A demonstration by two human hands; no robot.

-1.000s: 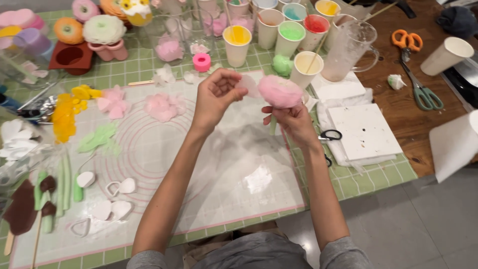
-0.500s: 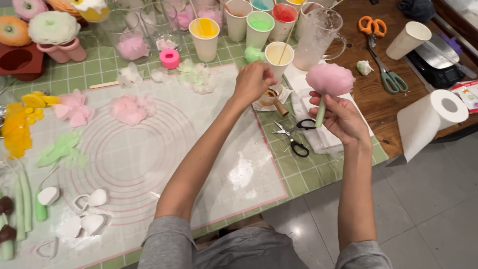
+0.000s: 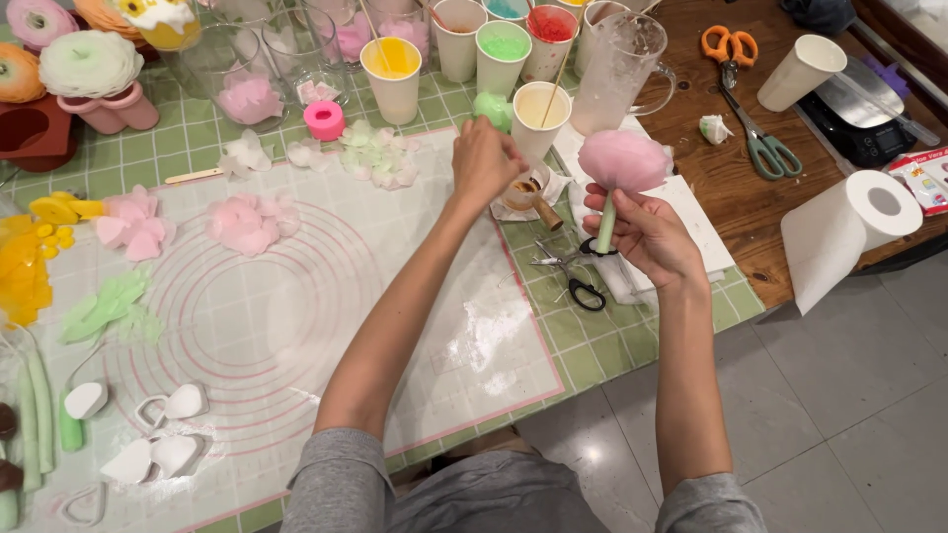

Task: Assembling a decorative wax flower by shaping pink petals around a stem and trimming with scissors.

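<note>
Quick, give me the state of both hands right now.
Left hand: closed, fingers pinched over a small brown pot; what it holds cannot be told.
Right hand: closed on the green stem of a pink flower.

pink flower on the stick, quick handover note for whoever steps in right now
Right hand: fingers shut on the green stick, holding the pink flower upright above the table edge.
Left hand: reaching to the small brown-filled cup beside the cream paper cup; whether it grips anything cannot be told.
Loose pink petals lie on the silicone mat; small scissors lie by the right wrist.
Done: flower head formed on the stick.
Left: loose petals still unattached on the mat.
</note>
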